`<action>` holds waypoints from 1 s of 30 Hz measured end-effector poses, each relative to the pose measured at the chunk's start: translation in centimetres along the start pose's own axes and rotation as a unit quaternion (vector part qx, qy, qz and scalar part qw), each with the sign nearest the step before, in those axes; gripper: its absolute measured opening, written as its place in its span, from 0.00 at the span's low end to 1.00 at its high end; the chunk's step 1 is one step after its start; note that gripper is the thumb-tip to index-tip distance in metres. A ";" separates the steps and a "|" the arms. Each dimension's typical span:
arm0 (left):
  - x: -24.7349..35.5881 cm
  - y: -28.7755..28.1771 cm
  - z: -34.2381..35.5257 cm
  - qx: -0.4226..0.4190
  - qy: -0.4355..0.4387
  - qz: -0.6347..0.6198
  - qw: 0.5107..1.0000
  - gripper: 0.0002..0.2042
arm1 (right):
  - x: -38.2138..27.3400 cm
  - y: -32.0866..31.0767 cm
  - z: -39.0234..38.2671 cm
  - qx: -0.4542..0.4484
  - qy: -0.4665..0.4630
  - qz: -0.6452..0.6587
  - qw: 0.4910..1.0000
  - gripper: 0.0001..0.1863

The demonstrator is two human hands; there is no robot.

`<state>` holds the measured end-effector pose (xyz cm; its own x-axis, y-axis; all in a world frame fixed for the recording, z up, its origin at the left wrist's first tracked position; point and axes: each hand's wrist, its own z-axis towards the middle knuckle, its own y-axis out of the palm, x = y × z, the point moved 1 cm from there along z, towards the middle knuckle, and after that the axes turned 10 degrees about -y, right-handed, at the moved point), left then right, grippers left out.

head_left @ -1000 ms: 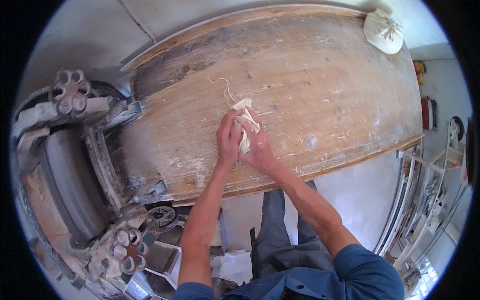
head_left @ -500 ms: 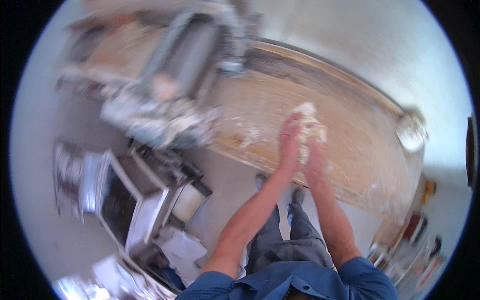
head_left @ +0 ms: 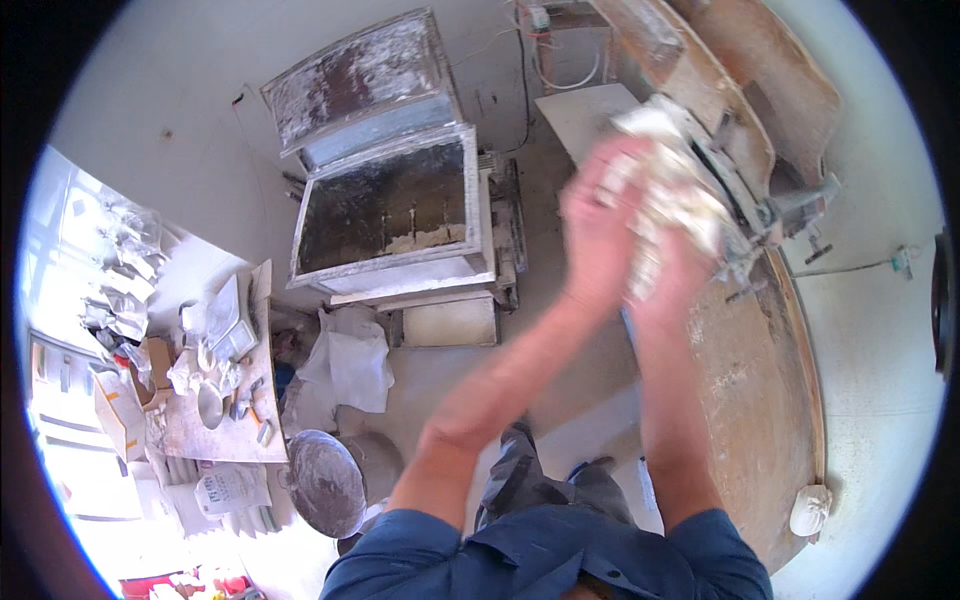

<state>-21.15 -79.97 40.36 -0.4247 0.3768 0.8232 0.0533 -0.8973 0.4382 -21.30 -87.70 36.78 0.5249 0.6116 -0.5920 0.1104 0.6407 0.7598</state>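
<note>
Between my two raised hands is a mass of pale, lumpy dough (head_left: 680,195), right of the middle of the view. My left hand (head_left: 602,225) is closed round its left side. My right hand (head_left: 678,272) grips it from below and from the right. Both hands are a little smeared by motion. Just beyond and partly behind the dough stands a machine with wooden boards (head_left: 735,95) and metal parts; the dough and hands hide some of it.
A floury wooden worktable (head_left: 750,400) runs along the right wall, a small white bundle (head_left: 810,510) at its near end. Ahead left stands a large open-lidded bin-like machine (head_left: 480,262). A round tub (head_left: 328,485) and a cluttered table (head_left: 240,430) are at left.
My view and body have turned left. The dough, over the wooden worktable before, is now up by the machine, still in both hands. The open-lidded machine has come into full view.
</note>
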 end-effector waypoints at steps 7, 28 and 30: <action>4.9 -46.4 11.7 0.227 0.107 0.780 0.574 0.15 | 27.0 16.3 -6.5 -0.328 0.090 -0.301 0.891 0.31; -34.0 -27.9 -26.7 -0.116 -0.423 0.462 0.771 0.23 | -29.5 -75.8 -31.3 0.346 0.187 -0.831 0.393 0.30; -36.1 -23.9 -25.3 -0.145 -0.422 0.459 0.768 0.22 | -35.2 -82.0 -34.2 0.319 0.335 -0.809 0.363 0.31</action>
<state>-29.99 -77.98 -8.95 0.4162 -0.5400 0.7316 -0.2751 -0.8416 -0.4647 -77.75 -145.89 -13.86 -0.9616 -0.2127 -0.1734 0.1030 0.3062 -0.9464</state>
